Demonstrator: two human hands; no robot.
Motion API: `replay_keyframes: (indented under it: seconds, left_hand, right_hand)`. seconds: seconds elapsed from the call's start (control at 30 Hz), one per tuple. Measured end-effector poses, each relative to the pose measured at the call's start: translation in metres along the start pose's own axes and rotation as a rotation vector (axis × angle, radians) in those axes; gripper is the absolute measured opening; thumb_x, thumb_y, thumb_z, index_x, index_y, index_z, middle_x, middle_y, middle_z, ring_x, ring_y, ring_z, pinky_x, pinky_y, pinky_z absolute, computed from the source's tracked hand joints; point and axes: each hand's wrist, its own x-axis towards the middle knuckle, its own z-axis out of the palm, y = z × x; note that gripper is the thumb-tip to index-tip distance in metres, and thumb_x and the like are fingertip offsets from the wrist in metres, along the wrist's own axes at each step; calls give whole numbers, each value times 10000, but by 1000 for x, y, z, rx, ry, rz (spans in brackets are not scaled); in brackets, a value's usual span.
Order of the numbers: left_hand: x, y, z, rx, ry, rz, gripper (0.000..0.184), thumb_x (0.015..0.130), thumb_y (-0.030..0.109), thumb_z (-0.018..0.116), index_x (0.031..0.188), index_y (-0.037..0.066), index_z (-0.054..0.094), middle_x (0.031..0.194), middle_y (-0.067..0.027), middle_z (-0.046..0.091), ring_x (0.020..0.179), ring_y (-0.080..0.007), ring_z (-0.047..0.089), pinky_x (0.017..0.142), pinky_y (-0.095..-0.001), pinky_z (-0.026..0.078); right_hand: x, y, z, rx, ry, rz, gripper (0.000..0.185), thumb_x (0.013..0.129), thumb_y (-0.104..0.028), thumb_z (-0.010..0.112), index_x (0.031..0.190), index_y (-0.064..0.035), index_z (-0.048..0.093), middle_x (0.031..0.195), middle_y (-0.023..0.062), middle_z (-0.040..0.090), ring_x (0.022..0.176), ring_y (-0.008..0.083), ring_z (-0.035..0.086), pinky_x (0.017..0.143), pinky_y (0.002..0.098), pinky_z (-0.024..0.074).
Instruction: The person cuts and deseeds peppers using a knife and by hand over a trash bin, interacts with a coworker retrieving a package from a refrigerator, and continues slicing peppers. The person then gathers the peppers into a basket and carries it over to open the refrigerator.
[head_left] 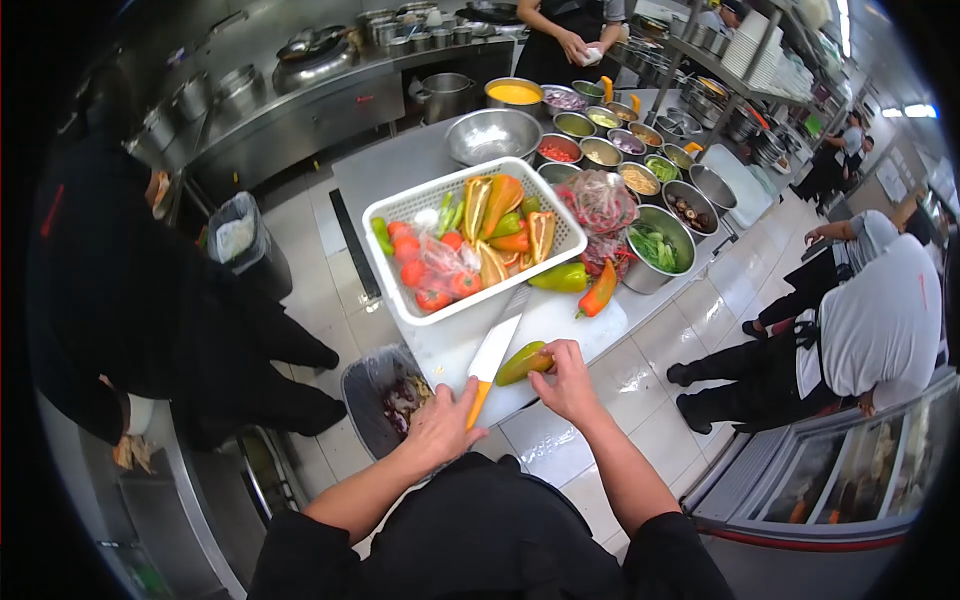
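Observation:
My left hand is closed around the yellow handle of a kitchen knife, whose wide blade points away from me over the white cutting board. In the fingers of my right hand is a long green pepper, close beside the blade near the table's front edge. Behind the board, an orange pepper and another green pepper lie loose. A white perforated basket next to them holds tomatoes, halved peppers and whole green ones, partly under clear plastic.
A lined waste bin with scraps stands below the table's left corner. Several metal bowls of cut food fill the back right, including one with leafy greens. An empty steel bowl sits behind the basket. Co-workers stand left, right and across the table.

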Motion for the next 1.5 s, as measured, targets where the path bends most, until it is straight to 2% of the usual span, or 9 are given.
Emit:
replay_keyframes:
  seconds: [0.03,0.13,0.3,0.4,0.63,0.93,1.1,1.33,1.5]
  left_hand:
    - [4,-6,9,-99,-8,-17,831,867,315,709,1543,115,269,1165,-266,493,996,-428,618,873,-487,516]
    - [9,-16,3,-184,-43,-73,798,896,224,627,1566,124,206,1194,-289,493,1017,-434,622,868,-481,526]
    - [-31,-56,-52,-668,-399,-252,689,913,220,539,1509,61,234,953,-262,688,868,-447,679,839,-507,521]
    - [-32,-97,-12,-329,-105,-89,534,947,253,537,1400,37,356,928,-277,680,823,-475,668,783,-522,522]
    - [-30,-66,-27,-293,-17,2,327,1001,322,501,1100,13,463,842,-313,649,831,-506,635,761,-579,478]
    - [-14,-37,-43,-252,-150,-42,369,986,319,532,1161,1,467,904,-335,655,901,-522,630,791,-556,500]
    - [-49,-48,-57,-185,-213,-18,407,965,362,559,1122,3,449,884,-341,655,871,-530,633,786,-577,495]
    - [-63,-22,-83,-110,-401,-226,409,995,363,542,1158,6,425,879,-316,672,824,-501,663,702,-524,551]
    - [-56,-20,-54,95,-306,-136,350,999,347,532,1092,31,414,815,-297,669,799,-510,657,736,-585,517]
  right_hand:
    - [-1,-3,3,-16,26,-47,339,809,-47,747,1076,-41,538,1149,133,525,899,254,636,744,323,562]
    - [2,-6,23,48,33,-28,347,831,-50,733,1114,-28,532,1145,125,544,882,243,642,740,316,567]
    - [7,-27,31,-27,0,8,298,855,-72,720,1120,-31,592,1119,115,596,794,223,657,695,301,571]
    - [6,-36,23,-22,-12,64,283,850,-85,707,1113,-22,623,1095,141,595,730,234,658,676,323,561]
    - [3,-28,38,-2,103,89,255,831,-84,702,1071,-33,634,1029,116,583,669,172,629,635,294,551]
    - [-4,-28,44,52,156,182,262,832,-105,687,1080,-43,632,1037,142,566,702,245,638,666,350,557]
    - [-11,-20,50,102,178,203,272,844,-155,670,1087,-44,621,1052,183,562,954,358,613,841,413,523]
    - [-13,-13,51,157,185,173,298,828,-148,683,1098,-47,607,1039,167,568,864,332,633,774,391,541]
    - [-15,-13,49,160,193,209,281,822,-137,683,1073,-39,602,1016,158,568,783,300,640,728,378,545]
